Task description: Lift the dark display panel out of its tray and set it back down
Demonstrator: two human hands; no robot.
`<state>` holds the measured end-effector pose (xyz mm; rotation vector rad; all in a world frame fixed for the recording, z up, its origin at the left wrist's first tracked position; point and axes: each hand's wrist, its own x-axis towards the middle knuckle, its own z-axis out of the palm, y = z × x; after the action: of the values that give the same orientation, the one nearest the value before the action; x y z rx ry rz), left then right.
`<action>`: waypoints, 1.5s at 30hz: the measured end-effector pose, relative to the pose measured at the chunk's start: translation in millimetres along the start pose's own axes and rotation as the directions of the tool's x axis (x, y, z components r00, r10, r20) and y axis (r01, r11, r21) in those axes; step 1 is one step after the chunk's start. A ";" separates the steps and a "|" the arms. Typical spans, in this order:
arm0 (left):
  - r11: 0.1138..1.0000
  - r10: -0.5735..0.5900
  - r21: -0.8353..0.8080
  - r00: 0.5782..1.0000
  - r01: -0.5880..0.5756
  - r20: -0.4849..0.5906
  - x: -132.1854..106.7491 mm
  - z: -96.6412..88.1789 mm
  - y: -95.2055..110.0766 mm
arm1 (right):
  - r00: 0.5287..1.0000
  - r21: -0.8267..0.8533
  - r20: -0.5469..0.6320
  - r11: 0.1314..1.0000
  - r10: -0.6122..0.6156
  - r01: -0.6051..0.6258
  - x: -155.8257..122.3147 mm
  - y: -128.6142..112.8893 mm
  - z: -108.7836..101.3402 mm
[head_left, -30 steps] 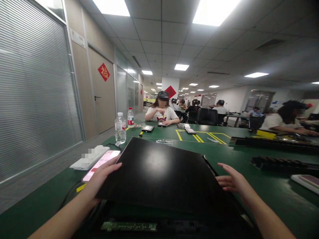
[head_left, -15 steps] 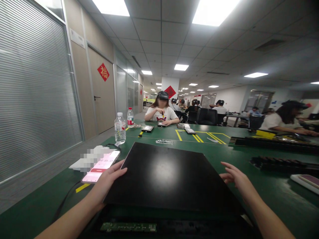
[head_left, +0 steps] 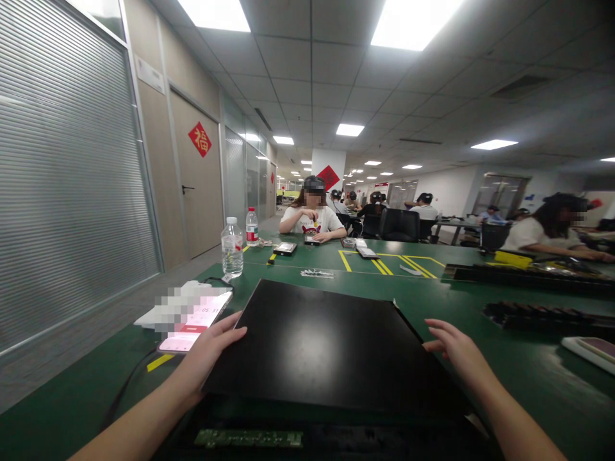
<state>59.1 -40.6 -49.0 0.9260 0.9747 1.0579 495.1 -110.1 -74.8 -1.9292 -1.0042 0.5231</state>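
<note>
A large black LCD panel lies tilted in front of me, with light reflected on its glossy face. My left hand grips its left edge, the thumb on top and the other fingers along the side. At the right edge is my right hand, its fingers stretched and apart, fingertips at or very near the edge; whether they press on it I cannot tell. A narrow green circuit board shows in the dark area below the panel's near edge.
On the green table, a lit phone and a clear water bottle stand left. Small metal pieces lie beyond the panel. Black strips and a white device are right. A person works opposite.
The panel's far edge has dropped slightly, and a thin strip now shows along its right side. My right fingers have moved a little closer to that edge. The left hand keeps its grip.
</note>
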 end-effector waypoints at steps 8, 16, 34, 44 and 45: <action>0.998 -0.026 0.050 1.000 0.026 -0.005 9.8 -5.4 -7.8 | 0.999 -0.187 -0.023 0.982 -0.023 0.018 -3.0 -5.1 0.9; 0.995 -0.025 0.094 1.000 0.025 0.000 2.1 -1.9 -4.0 | 0.998 -0.281 -0.028 0.959 -0.052 0.042 -7.7 -9.6 2.0; 0.994 -0.036 0.105 0.993 0.024 0.109 0.0 -8.2 -8.0 | 0.996 -0.575 0.036 0.814 -0.078 0.084 -18.9 -18.0 6.3; 0.991 -0.047 0.127 0.996 0.037 0.078 -2.8 2.1 -3.9 | 0.967 -0.477 0.085 0.843 -0.239 0.250 -56.5 -68.5 7.1; 0.991 -0.045 0.129 0.995 0.034 0.084 -2.5 2.4 -4.0 | 0.932 -0.338 0.200 0.871 -0.303 0.356 -71.0 -83.7 5.9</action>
<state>61.9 -44.2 -51.6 1.0448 0.9935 0.9229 412.5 -140.3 -8.9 -1.9984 -1.5845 0.2869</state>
